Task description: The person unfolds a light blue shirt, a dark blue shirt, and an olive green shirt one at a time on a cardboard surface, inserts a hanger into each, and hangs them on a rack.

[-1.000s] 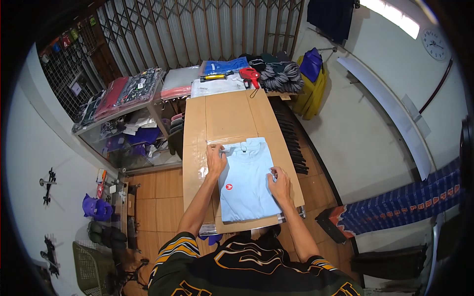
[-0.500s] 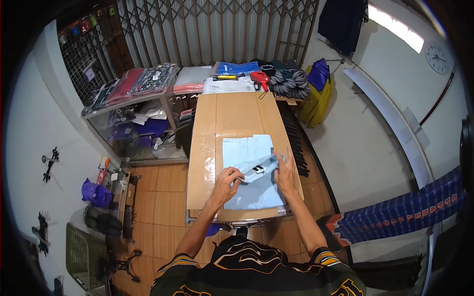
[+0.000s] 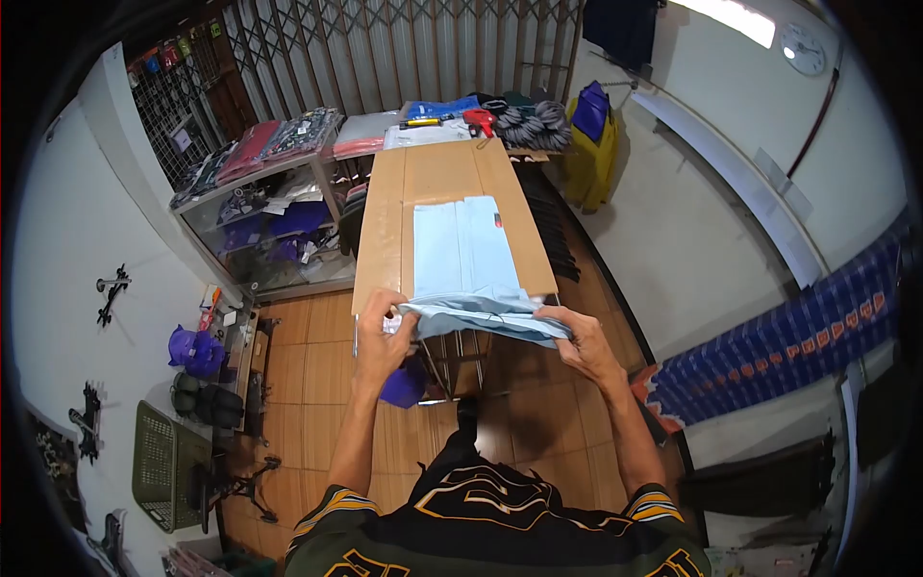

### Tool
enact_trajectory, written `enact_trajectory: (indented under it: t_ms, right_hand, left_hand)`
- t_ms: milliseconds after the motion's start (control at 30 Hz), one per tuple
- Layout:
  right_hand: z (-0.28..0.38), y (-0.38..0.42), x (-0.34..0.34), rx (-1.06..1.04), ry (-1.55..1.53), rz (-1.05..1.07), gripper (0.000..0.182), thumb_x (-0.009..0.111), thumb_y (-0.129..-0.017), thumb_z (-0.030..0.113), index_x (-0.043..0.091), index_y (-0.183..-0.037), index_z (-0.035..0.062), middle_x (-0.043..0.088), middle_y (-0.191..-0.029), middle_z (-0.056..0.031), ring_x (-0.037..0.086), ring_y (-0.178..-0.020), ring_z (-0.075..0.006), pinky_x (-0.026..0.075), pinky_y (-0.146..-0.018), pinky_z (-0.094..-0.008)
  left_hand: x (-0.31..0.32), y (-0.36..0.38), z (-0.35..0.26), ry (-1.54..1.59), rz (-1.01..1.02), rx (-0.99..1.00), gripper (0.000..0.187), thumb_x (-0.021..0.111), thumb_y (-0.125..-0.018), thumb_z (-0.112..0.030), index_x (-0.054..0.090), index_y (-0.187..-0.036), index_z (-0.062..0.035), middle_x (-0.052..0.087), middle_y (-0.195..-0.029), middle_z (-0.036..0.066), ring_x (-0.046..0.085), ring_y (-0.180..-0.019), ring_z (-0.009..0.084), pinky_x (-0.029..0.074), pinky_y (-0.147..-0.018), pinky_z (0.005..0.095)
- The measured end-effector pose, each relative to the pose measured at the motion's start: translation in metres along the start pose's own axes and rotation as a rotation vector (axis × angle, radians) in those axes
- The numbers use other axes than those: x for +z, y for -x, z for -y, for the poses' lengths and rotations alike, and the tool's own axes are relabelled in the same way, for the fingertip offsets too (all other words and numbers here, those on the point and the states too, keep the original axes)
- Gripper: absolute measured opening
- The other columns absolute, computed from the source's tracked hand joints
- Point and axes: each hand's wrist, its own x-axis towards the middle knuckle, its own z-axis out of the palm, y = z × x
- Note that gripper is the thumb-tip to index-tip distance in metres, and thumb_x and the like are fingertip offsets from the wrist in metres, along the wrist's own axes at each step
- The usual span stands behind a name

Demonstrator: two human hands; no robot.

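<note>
A light blue shirt (image 3: pixel 461 245) lies partly folded on a cardboard-topped table (image 3: pixel 437 171). Its near end is lifted and bunched at the table's front edge. Between finger and thumb, my left hand (image 3: pixel 383 332) pinches the left corner of that end. The right corner is gripped by my right hand (image 3: pixel 585 344), and the cloth stretches between the two hands. A small dark and red label shows near the shirt's far right side. What is under the bunched fold is hidden.
Behind the table are packed garments (image 3: pixel 279 149), a red tool (image 3: pixel 479 121) and rolled grey knitwear (image 3: pixel 534 125). A glass cabinet (image 3: pixel 284 226) stands to the left. At lower left is a green basket (image 3: pixel 171 471); a blue printed cloth (image 3: pixel 769 341) hangs on the right.
Both hands have drawn back toward my body and moved apart, pulling the shirt's near end to the table edge. The view has shifted, and the black and white mark on the cloth is no longer visible.
</note>
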Motion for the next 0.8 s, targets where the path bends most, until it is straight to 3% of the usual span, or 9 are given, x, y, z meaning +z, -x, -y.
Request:
enact_trajectory:
  t_ms: [133, 233, 300, 400, 433, 533, 600, 667, 800]
  right_hand:
    - [0.055, 0.047, -0.026, 0.023, -0.088, 0.047, 0.028, 0.055, -0.081, -0.009, 0.073, -0.101, -0.0014, 0.074, -0.091, -0.0157, 0.069, -0.079, -0.0192, 0.054, -0.072, -0.0311]
    - [0.087, 0.069, -0.057, 0.133, -0.047, 0.068, 0.019, 0.058, -0.082, -0.006, 0.071, -0.096, -0.0026, 0.07, -0.08, -0.0118, 0.063, -0.072, -0.0136, 0.05, -0.066, -0.0288]
    - [0.092, 0.078, -0.075, 0.077, 0.049, 0.001, 0.006, 0.072, -0.084, 0.004, 0.069, -0.085, -0.0009, 0.061, -0.065, -0.0068, 0.053, -0.058, -0.0107, 0.043, -0.054, -0.029]
    - [0.117, 0.083, -0.101, 0.02, 0.115, -0.052, 0.025, 0.086, -0.083, 0.016, 0.066, -0.079, 0.0012, 0.055, -0.061, -0.001, 0.046, -0.056, -0.0072, 0.037, -0.051, -0.0268]
    - [0.124, 0.084, -0.108, 0.071, 0.073, -0.055, 0.022, 0.084, -0.082, 0.01, 0.064, -0.08, 0.0009, 0.056, -0.069, -0.002, 0.049, -0.062, -0.01, 0.041, -0.057, -0.0278]
    - [0.142, 0.082, -0.122, -0.109, 0.046, -0.119, 0.016, 0.077, -0.083, 0.001, 0.061, -0.083, 0.0003, 0.055, -0.095, -0.0066, 0.055, -0.087, -0.0178, 0.045, -0.081, -0.0293]
    - [0.138, 0.08, -0.126, -0.153, -0.194, -0.155, 0.012, 0.07, -0.086, -0.004, 0.061, -0.08, 0.0014, 0.061, -0.106, -0.0079, 0.058, -0.094, -0.017, 0.046, -0.086, -0.0289]
    - [0.14, 0.076, -0.129, -0.16, -0.444, -0.172, 0.014, 0.065, -0.09, -0.004, 0.061, -0.078, 0.002, 0.066, -0.115, -0.0109, 0.059, -0.103, -0.0156, 0.046, -0.087, -0.0283]
    - [0.159, 0.067, -0.124, -0.058, -0.433, -0.299, 0.03, 0.068, -0.095, 0.008, 0.052, -0.07, 0.0077, 0.062, -0.084, -0.003, 0.054, -0.082, -0.0088, 0.042, -0.076, -0.0253]
  left_hand:
    - [-0.022, 0.027, -0.055, 0.141, 0.044, 0.044, 0.018, 0.073, -0.08, 0.006, 0.064, -0.095, 0.0013, 0.066, -0.103, 0.013, 0.065, -0.096, 0.0237, 0.051, -0.084, 0.035]
    - [-0.04, 0.037, -0.098, 0.321, 0.112, 0.034, 0.015, 0.071, -0.082, 0.009, 0.064, -0.093, 0.0011, 0.067, -0.107, 0.011, 0.065, -0.106, 0.0221, 0.049, -0.094, 0.0343]
    - [-0.052, 0.036, -0.119, 0.429, 0.117, 0.04, 0.011, 0.069, -0.086, 0.009, 0.063, -0.091, 0.0017, 0.067, -0.107, 0.01, 0.064, -0.107, 0.0217, 0.049, -0.096, 0.0354]
    - [-0.08, 0.027, -0.141, 0.436, 0.104, 0.129, 0.005, 0.067, -0.092, 0.004, 0.063, -0.09, 0.0015, 0.068, -0.101, 0.011, 0.063, -0.109, 0.0209, 0.048, -0.096, 0.0358]
    - [-0.089, 0.023, -0.148, 0.43, 0.107, 0.173, 0.006, 0.067, -0.093, 0.002, 0.063, -0.089, 0.0012, 0.068, -0.1, 0.011, 0.063, -0.11, 0.0208, 0.047, -0.096, 0.0357]
    - [-0.103, 0.022, -0.168, 0.47, 0.131, 0.124, 0.02, 0.071, -0.097, -0.01, 0.06, -0.082, -0.0028, 0.062, -0.081, 0.003, 0.056, -0.082, 0.0106, 0.043, -0.071, 0.0263]
    - [-0.113, 0.021, -0.179, 0.391, 0.126, 0.133, 0.031, 0.077, -0.097, -0.022, 0.058, -0.079, -0.0053, 0.054, -0.073, -0.004, 0.043, -0.066, 0.0039, 0.034, -0.057, 0.0224]
    - [-0.123, 0.017, -0.188, 0.306, 0.16, 0.122, 0.035, 0.08, -0.094, -0.027, 0.058, -0.08, -0.0051, 0.053, -0.072, -0.005, 0.043, -0.067, 0.0034, 0.034, -0.058, 0.0227]
    - [-0.143, 0.009, -0.194, 0.076, 0.29, 0.094, 0.047, 0.093, -0.079, -0.035, 0.06, -0.082, -0.0027, 0.052, -0.071, -0.005, 0.044, -0.068, 0.005, 0.036, -0.058, 0.0243]
